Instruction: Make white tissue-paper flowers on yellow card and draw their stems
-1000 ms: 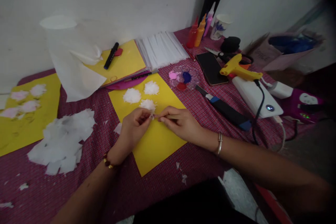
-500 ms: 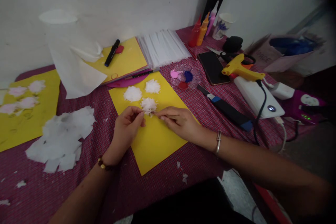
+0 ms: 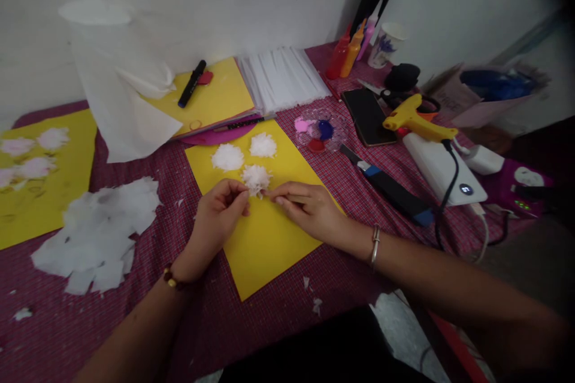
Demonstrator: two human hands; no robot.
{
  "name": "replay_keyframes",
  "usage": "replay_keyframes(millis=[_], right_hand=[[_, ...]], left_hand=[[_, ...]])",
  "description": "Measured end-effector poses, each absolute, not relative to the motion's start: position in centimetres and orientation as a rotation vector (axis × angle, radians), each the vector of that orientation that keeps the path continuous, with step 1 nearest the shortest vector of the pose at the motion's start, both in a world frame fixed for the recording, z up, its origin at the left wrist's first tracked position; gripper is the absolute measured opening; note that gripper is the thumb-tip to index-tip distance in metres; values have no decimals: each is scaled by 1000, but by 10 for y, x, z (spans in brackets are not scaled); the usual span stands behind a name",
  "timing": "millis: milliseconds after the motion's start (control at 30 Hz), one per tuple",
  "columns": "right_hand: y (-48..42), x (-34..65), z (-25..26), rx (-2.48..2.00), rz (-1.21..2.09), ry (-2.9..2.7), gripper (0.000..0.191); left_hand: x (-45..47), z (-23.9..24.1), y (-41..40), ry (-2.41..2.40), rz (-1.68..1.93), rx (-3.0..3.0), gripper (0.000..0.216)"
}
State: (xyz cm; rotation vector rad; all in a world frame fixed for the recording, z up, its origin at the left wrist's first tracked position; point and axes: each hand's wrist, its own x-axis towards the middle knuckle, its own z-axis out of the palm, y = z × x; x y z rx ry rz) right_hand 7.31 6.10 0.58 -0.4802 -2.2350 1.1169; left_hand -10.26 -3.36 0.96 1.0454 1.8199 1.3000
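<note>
A: Status?
B: Right hand (image 3: 312, 210) pinches a thin stick (image 3: 294, 197) over the central yellow sheet (image 3: 267, 254). Left hand (image 3: 220, 210) over its left edge, thumb and finger drawn in; can't tell if they hold anything.
A: White paper pompom (image 3: 256, 178)?
B: On that sheet's far half. Cut-paper pile (image 3: 101, 227) left of sheet, glue gun (image 3: 421, 122) right.

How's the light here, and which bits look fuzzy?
Head view, overall: dim light, with the upper right corner falling into black; head view, far right: the paper bag looks soft; head view, centre: fine detail between the left hand and right hand, by the nearest white tuft, is too fuzzy to make out.
</note>
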Motion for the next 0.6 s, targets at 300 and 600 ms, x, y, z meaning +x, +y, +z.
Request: replay_keyframes(millis=[300, 600], right_hand=[[59, 73, 5, -555, 1147, -2215, 24], [55, 73, 3, -599, 1200, -2164, 24]], left_hand=[[-102, 10, -34, 1837, 1270, 1039, 8], [-102, 7, -32, 1826, 1289, 1056, 6]])
